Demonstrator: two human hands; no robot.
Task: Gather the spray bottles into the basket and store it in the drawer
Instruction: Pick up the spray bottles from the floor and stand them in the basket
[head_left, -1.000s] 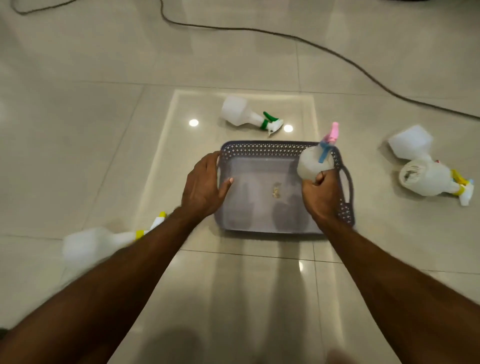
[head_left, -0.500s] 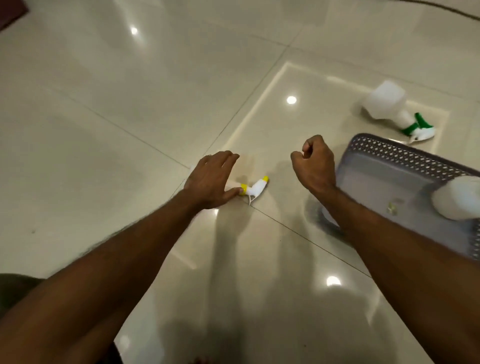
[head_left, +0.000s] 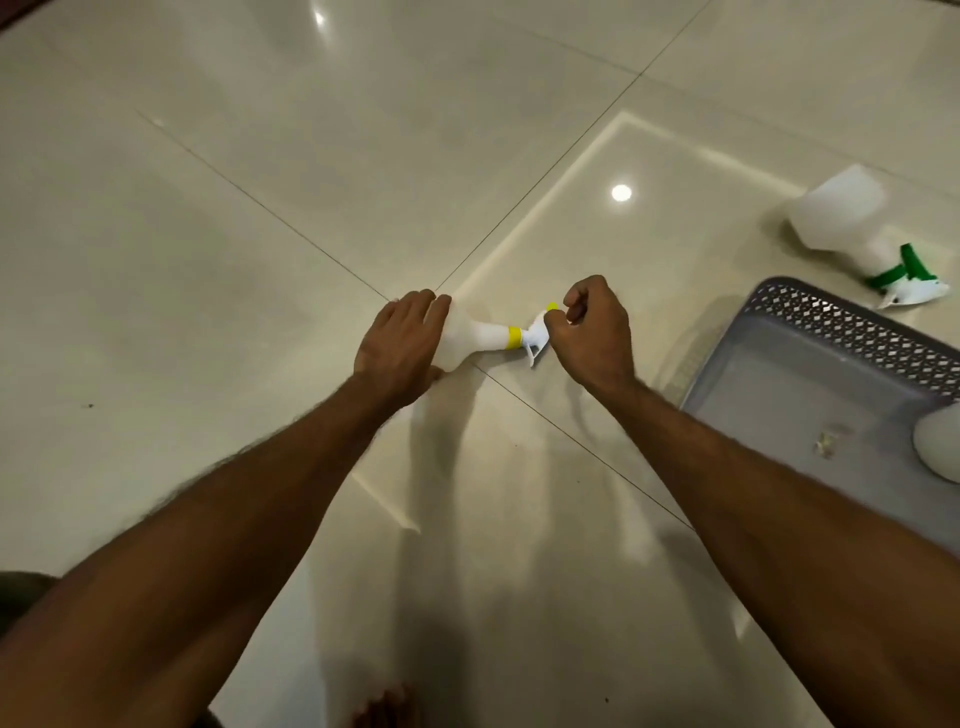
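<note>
The floor tiles (head_left: 363, 156) are glossy and smooth, mirroring ceiling lights. The yellow-collared spray bottle (head_left: 480, 338) and the green-collared spray bottle (head_left: 841, 218) look like translucent white plastic with a matt finish. The grey basket (head_left: 852, 322) is plastic, its rim perforated in a lattice, its bottom smooth.

Both arms are stretched out forward, forearms angling in toward each other. Left hand (head_left: 402, 345) is palm-down with fingers laid over something white. Right hand (head_left: 595, 332) is just beside it, curled up and pinching.
</note>
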